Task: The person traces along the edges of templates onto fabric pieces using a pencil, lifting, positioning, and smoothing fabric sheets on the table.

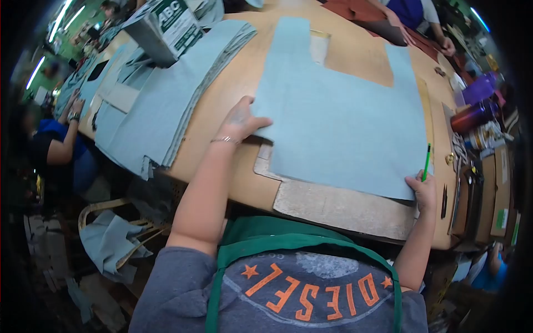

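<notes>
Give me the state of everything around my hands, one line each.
Left hand, at the large cloth's left edge
Right hand, closed around the pencil
Green pencil, held point unclear
Large light-blue cloth, spread mostly flat
Pale board, partly covered by that cloth
Cloth stack, layered, edges uneven
ABC container, on the stack
Chair cloth, crumpled

I'm looking at a sewing workshop here: cut cloth (338, 111) piled across a big table (239, 61), apron (288, 238) on, co-workers (61, 133) handling fabric around it.
</notes>
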The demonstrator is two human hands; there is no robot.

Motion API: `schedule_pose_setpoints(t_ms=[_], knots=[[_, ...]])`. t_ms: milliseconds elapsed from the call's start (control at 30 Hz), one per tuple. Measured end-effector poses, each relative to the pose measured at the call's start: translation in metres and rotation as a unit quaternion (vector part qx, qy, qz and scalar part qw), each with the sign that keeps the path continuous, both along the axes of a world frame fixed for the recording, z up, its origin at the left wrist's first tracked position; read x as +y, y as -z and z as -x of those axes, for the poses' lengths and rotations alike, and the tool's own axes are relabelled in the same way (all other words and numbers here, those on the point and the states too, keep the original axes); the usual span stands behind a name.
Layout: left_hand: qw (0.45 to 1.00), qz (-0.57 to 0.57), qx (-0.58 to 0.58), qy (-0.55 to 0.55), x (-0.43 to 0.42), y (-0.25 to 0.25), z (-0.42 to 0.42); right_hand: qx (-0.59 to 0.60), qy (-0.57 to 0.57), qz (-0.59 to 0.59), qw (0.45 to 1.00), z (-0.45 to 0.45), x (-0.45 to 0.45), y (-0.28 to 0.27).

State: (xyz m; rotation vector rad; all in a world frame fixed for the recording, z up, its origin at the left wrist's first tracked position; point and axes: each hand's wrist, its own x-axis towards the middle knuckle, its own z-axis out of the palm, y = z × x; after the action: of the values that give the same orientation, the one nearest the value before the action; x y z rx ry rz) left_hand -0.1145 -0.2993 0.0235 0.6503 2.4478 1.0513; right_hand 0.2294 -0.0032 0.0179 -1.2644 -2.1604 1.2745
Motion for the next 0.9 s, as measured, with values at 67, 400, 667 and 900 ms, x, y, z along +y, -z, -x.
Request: schedule_pose_setpoints(t_ms=[67,400,667,900], knots=[[0.999,0.007,0.031,0.011,-0.013,-0.005,-0.012,-0.010,-0.009,0.012,1.000,-0.013,-0.016,-0.005],[0.979,0.069,0.190,-0.016,-0.052,-0.005,-0.035,-0.181,-0.005,-0.062,0.981,-0.044,-0.028,-0.021],[0.937,0.121,0.315,0.092,0.018,0.008,-0.095,-0.241,0.121,-0.332,0.904,-0.050,0.067,0.023],[0.945,0.166,0.253,0.127,0.006,0.010,-0.069,-0.212,0.116,-0.295,0.924,-0.041,0.061,0.021]])
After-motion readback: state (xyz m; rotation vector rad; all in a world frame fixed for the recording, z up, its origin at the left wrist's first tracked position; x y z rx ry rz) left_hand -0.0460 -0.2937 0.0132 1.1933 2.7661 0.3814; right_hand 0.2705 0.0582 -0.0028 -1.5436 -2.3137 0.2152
